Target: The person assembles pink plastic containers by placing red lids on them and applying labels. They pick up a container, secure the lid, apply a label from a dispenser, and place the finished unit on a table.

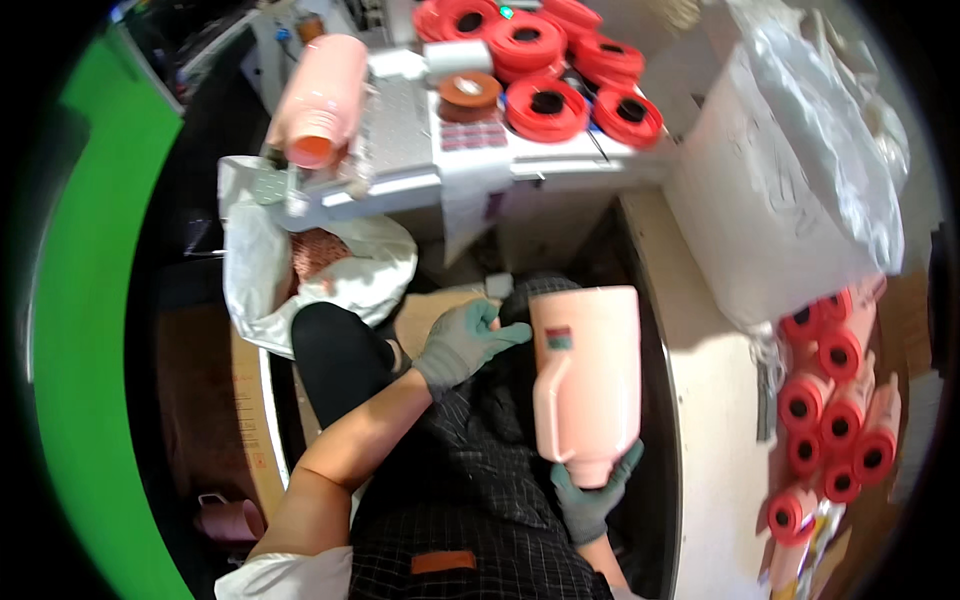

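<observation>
A pink plastic jug point(605, 380) with a moulded side handle lies over my lap, its narrow neck pointing toward me. My right hand point(590, 500), in a grey-green glove, is closed around that neck. On the jug's upper left side sits a small dark red and green label point(558, 338). My left hand point(465, 345), gloved the same way, is just left of the jug. One finger stretches out to the jug's edge near the label, while other fingers curl; whether the tip touches cannot be told. I see nothing held in it.
Several red ring-shaped lids point(545, 110) and a brown tape roll point(469, 92) lie on the bench point(400, 185). Another pink jug point(320, 100) rests at its left. A white bag point(245, 290) hangs below; a large white sack point(790, 190) stands right, above several red-lidded pink containers point(840, 420).
</observation>
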`<state>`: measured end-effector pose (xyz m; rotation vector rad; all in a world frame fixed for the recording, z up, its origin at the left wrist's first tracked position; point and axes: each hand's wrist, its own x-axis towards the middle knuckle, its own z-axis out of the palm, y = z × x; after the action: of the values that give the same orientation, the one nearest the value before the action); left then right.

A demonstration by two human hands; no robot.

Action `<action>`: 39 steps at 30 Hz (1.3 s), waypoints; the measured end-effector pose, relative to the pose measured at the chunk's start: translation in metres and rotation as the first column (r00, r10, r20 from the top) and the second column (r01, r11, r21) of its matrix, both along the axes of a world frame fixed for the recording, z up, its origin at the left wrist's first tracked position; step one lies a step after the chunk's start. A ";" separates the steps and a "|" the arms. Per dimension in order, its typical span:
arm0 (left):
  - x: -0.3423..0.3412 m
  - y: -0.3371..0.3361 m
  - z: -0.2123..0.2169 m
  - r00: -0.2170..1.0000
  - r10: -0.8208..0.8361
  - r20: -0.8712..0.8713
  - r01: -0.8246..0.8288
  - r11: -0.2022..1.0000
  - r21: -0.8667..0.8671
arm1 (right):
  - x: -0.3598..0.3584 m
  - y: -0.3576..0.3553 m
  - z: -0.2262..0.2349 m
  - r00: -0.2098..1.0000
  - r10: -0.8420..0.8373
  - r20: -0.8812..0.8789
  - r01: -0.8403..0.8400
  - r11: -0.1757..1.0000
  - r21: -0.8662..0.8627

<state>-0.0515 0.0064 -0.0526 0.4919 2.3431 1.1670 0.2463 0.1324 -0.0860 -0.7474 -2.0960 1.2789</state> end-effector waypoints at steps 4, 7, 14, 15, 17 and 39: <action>-0.053 -0.064 0.005 0.790 0.267 -0.551 -0.193 0.963 0.190 | -0.011 0.015 0.015 0.991 -0.115 -0.068 0.112 0.993 -0.049; -0.124 -0.100 0.065 0.176 0.190 -0.966 -0.262 0.955 0.140 | -0.032 0.042 0.026 0.977 -0.075 -0.198 0.076 0.997 -0.002; -0.246 -0.162 0.098 -0.170 -0.455 -0.874 -0.279 0.873 -0.400 | -0.153 0.068 0.068 0.903 0.155 -0.401 -0.135 0.988 0.076; -0.233 -0.155 0.108 -0.140 -0.364 -0.921 -0.255 0.912 -0.322 | -0.169 0.067 0.078 0.888 0.168 -0.427 -0.136 0.985 0.103; -0.171 -0.157 0.138 -0.100 -0.153 -0.983 -0.177 0.975 -0.134 | -0.197 0.062 0.095 0.872 0.204 -0.444 -0.142 0.975 0.169; 0.069 -0.208 0.091 0.594 0.193 -0.781 0.189 0.911 0.368 | -0.515 -0.166 0.147 0.882 0.361 0.304 -0.421 0.310 0.853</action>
<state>0.0173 -0.2019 0.0387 1.4551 2.7825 1.7227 -0.2684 -0.0338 0.0609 0.2783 -2.6377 0.0767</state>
